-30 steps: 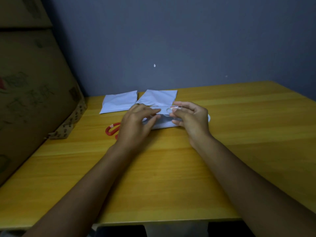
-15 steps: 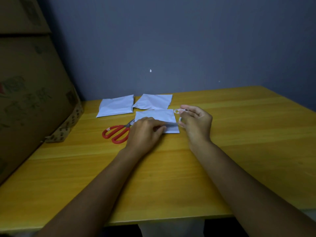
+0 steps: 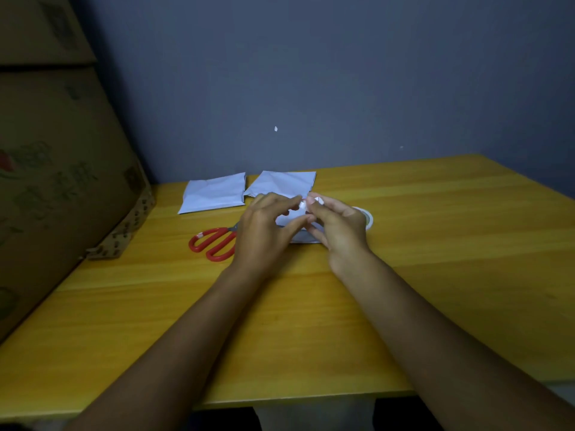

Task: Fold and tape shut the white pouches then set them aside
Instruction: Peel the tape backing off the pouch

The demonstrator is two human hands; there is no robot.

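Observation:
A white pouch [image 3: 304, 237] lies on the yellow table [image 3: 435, 231], mostly hidden under my hands. My left hand [image 3: 264, 228] and my right hand [image 3: 340, 231] meet just above it. Between their fingertips they pinch a small clear piece of tape [image 3: 306, 204]. Two more white pouches lie flat at the back, one on the left [image 3: 214, 194] and one beside it [image 3: 284, 181]. The tape roll [image 3: 367, 215] peeks out behind my right hand.
Red-handled scissors [image 3: 214, 242] lie just left of my left hand, blades hidden under it. A big cardboard box [image 3: 62, 181] stands along the table's left side. A grey wall closes off the back.
My left hand has lifted off the pouch and come up to my right hand's fingertips, where the tape piece is. The tape roll now shows behind my right hand.

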